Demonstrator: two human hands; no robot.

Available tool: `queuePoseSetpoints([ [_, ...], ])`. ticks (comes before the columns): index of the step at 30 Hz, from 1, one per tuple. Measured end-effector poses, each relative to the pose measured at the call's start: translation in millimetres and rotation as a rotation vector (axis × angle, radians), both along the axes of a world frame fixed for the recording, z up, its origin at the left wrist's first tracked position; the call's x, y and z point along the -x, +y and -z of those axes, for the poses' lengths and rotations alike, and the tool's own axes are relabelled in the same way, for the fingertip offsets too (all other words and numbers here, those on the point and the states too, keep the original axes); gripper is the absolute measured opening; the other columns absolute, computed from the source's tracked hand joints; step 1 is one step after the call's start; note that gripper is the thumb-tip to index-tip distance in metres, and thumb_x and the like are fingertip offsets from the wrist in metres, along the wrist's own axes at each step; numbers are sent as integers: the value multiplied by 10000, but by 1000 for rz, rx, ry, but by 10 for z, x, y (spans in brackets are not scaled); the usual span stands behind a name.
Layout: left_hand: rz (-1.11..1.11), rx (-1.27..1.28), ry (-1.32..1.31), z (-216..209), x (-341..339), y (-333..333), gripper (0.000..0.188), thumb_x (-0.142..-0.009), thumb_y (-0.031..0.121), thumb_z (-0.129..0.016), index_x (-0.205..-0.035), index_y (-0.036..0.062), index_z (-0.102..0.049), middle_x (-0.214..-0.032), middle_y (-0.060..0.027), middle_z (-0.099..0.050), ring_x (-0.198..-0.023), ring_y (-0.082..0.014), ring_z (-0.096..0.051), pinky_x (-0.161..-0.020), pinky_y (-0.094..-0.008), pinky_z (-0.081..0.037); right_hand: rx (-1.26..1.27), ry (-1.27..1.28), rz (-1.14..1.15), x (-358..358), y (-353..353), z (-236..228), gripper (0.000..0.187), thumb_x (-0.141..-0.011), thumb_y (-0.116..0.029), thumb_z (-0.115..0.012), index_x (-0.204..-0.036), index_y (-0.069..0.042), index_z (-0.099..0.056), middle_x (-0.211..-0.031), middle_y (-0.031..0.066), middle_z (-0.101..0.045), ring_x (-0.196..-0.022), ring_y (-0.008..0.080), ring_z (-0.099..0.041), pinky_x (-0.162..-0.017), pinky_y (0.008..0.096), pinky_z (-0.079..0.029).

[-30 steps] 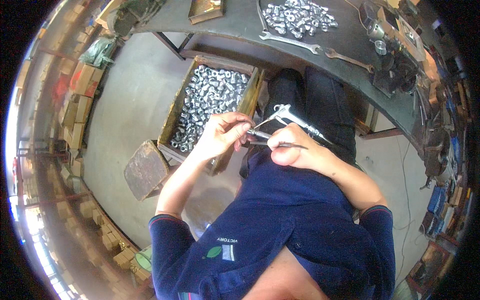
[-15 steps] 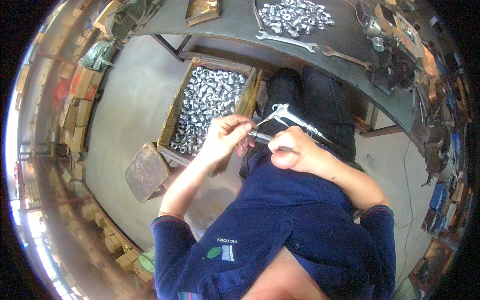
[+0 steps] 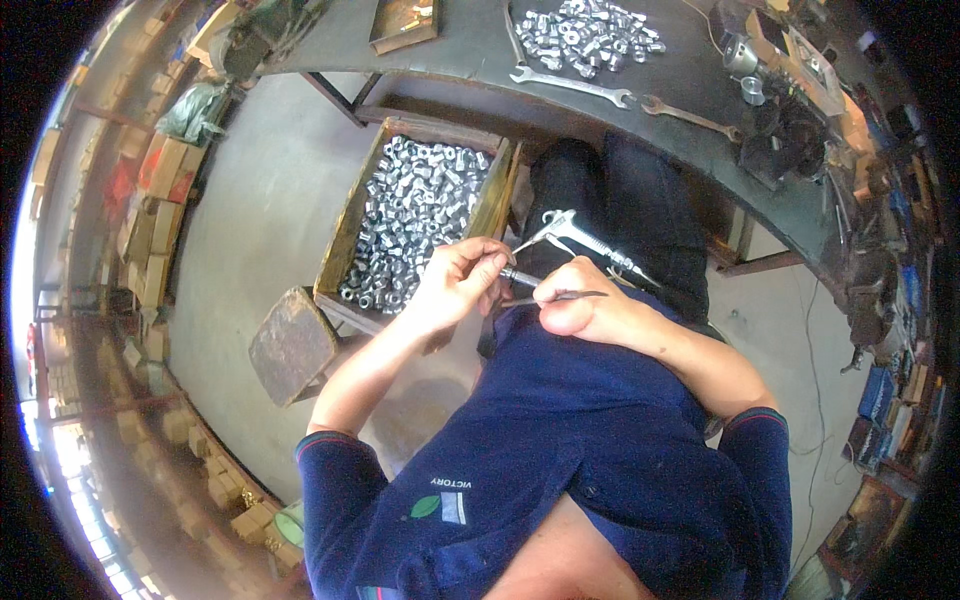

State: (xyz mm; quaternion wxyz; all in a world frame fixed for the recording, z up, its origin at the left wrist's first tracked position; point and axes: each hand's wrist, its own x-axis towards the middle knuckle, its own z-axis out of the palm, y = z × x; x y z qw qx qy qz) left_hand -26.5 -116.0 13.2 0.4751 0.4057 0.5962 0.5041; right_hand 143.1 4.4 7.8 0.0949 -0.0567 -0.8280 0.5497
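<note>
My right hand [image 3: 582, 300] is closed round a slim, dark, pen-like tool [image 3: 526, 278]. Its grey metal end points left, and a dark thin end sticks out on the right side of the fist. Fingers and thumb of my left hand [image 3: 465, 278] are pinched together at the tool's left end; what they hold there is hidden. A silver air blow gun [image 3: 575, 232] lies across my lap, just beyond both hands. Left of the hands, a wooden box [image 3: 345, 225] is filled with many metal nut-like fittings [image 3: 418, 205].
A dark workbench [image 3: 460, 45] spans the far side, bearing a pile of fittings [image 3: 585, 35], an open-end wrench [image 3: 572, 86], a rusty wrench [image 3: 692, 118] and a small tray [image 3: 404, 22]. A wooden stool [image 3: 293, 345] stands left. Shelves with cartons [image 3: 165, 250] line the left.
The tool has tilted in my right hand, so its thin dark end now shows past the fist. My left hand has shifted slightly; the fingers stay pinched.
</note>
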Motion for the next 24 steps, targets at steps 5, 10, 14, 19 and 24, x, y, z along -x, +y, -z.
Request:
queuePoseSetpoints([
  [5, -208, -112, 113, -164, 169, 40, 172, -891, 103, -558, -980, -31, -617, -696, -72, -633, -549, -101, -573, -488, -213, -452, 246, -123, -23, -255, 299, -124, 152, -621, -68, -526, -519, -26, -421, -467, 30, -345, -467, 89, -357, -446, 310, -284],
  [10, -193, -145, 24, 75, 267, 21, 188, -898, 99, -558, -1020, -41, -587, -678, -67, -611, -549, -107, -586, -509, -237, -481, -481, 126, 345, -452, 712, 140, 177, -604, -131, -606, -571, -45, -455, -554, 112, -460, -491, 277, -480, -468, 359, -364],
  [14, -82, 49, 177, 616, -44, 258, 306, -883, 90, -561, -1167, -19, -522, -928, -149, -659, -583, -138, -608, -532, -257, -492, -786, -166, 422, -234, 784, 630, 141, -643, -226, -659, -634, -99, -600, -675, 146, -591, -615, 322, -613, -578, 416, -503],
  [19, -202, 15, 712, 1252, -24, 501, 363, -836, 168, -608, -1146, -6, -534, -818, -235, -631, -697, -328, -635, -635, -383, -490, -646, -343, 403, -210, 749, 915, 139, -622, -207, -634, -603, -72, -609, -669, 161, -625, -605, 328, -621, -596, 417, -506],
  [24, -247, 155, 660, 1540, -54, 675, 329, -839, 181, -605, -1094, -23, -568, -862, -240, -635, -760, -319, -644, -666, -376, -484, -491, -226, 489, -146, 777, 863, 162, -611, -200, -625, -568, -53, -573, -638, 169, -596, -608, 356, -595, -590, 428, -485],
])
